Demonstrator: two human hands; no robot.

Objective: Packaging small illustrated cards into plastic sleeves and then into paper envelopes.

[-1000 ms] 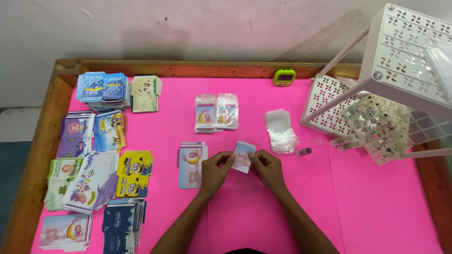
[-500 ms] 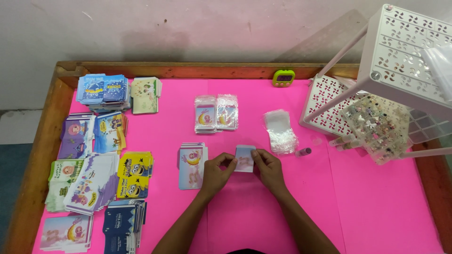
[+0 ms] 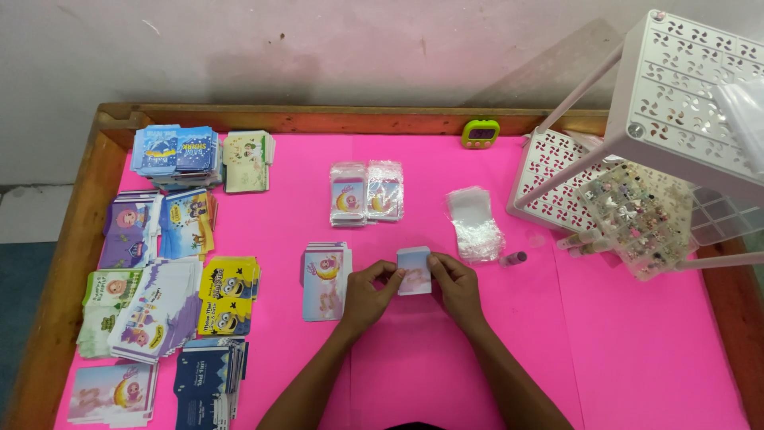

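The left hand point(image 3: 368, 293) and the right hand point(image 3: 458, 287) meet at the middle of the pink worktop point(image 3: 621, 350), each with fingers curled and pinched on one side edge of a small pale-blue card point(image 3: 415, 269), which they hold between them just above the surface. The fingertips cover the card's lower corners, and its print is too small to make out. Just left of the left hand lies a stack of pink picture cards point(image 3: 325, 280). Beyond the right hand sit a heap of clear plastic sleeves point(image 3: 473, 223) and a small purple-capped vial point(image 3: 513, 258). Both forearms are cut off by the bottom edge.
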